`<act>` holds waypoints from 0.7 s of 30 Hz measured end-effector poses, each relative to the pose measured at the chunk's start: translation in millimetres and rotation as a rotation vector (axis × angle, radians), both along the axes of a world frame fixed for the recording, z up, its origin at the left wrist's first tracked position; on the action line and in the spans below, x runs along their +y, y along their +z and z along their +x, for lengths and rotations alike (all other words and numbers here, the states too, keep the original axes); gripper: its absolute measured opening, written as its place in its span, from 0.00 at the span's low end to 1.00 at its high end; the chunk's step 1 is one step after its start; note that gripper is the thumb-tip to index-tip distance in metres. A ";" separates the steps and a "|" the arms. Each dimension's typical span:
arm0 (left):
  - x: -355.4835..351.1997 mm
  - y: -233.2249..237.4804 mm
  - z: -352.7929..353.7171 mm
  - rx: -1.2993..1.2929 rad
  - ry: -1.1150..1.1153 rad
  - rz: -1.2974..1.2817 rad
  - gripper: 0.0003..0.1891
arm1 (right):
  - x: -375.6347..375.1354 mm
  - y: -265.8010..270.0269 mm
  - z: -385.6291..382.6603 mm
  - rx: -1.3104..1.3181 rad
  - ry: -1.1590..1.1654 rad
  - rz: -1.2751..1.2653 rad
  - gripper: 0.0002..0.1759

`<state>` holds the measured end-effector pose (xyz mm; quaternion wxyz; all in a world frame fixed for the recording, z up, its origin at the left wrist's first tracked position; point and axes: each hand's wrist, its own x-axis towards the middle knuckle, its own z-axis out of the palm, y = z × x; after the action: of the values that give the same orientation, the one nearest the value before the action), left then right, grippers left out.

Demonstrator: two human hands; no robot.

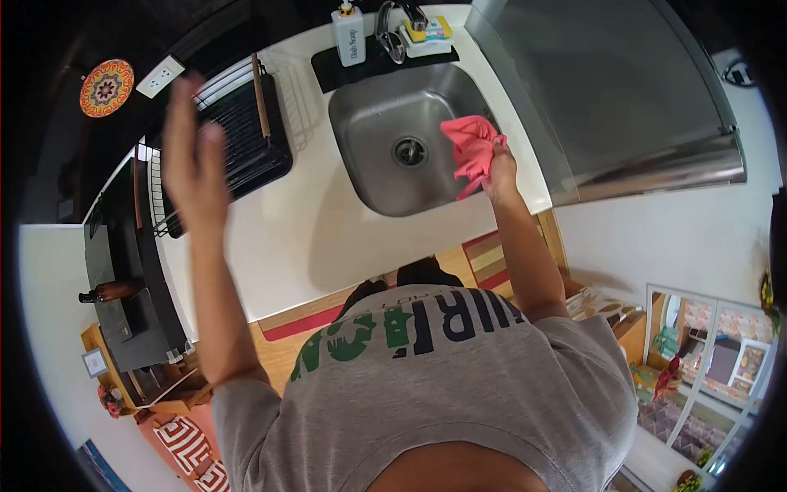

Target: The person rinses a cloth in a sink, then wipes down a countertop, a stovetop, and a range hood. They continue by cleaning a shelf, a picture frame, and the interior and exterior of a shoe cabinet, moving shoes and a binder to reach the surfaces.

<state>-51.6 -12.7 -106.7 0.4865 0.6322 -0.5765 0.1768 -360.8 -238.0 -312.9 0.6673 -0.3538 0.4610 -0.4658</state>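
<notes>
A pink cloth [473, 148] is bunched in my right hand [502, 170], which is closed on it over the right side of the steel sink [373, 176]. Part of the cloth hangs down over the sink's rim. My left hand [193, 164] is raised at the left, in front of the black dish rack [238, 123]. Its fingers are stretched out, somewhat blurred by motion, and nothing shows in them. The hand hides part of the rack.
Behind the sink stand a white dish soap bottle [350, 37], a faucet [389, 33] and a white sponge holder [428, 43] with yellow items. The white counter [287, 262] surrounds the sink. A grey panel [615, 90] borders it at right, a wall outlet [160, 76] at left.
</notes>
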 end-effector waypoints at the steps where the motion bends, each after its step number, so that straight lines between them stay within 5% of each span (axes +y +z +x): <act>1: 0.0 -33.3 -7.4 0.113 0.013 0.072 0.23 | -13.6 7.0 8.1 -0.268 -0.062 0.214 0.16; 6: 20.2 -181.0 -62.6 0.540 0.196 0.323 0.24 | -132.1 -60.4 77.8 -0.479 0.103 0.360 0.24; 9: 34.9 -216.2 -97.9 0.587 0.439 0.382 0.25 | -193.7 -94.2 124.7 -0.438 0.101 0.360 0.26; 11: 38.8 -252.9 -114.8 0.537 0.558 0.338 0.26 | -231.1 -129.1 147.1 -0.511 0.494 0.227 0.24; 13: 40.0 -267.1 -120.3 0.396 0.671 0.436 0.29 | -228.9 -132.4 190.7 -0.442 0.099 0.413 0.23; 16: 33.6 -252.7 -121.9 0.458 0.703 0.401 0.29 | -200.8 -169.6 239.0 -0.606 0.131 0.491 0.19; 21: 31.8 -251.8 -121.0 0.435 0.715 0.422 0.29 | -118.4 -188.8 316.6 -0.471 0.561 0.519 0.10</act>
<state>-172.7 19.1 -358.5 0.3654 0.8987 -0.2306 0.0758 -44.1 -356.3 -501.6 0.9213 -0.1704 0.2842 -0.2034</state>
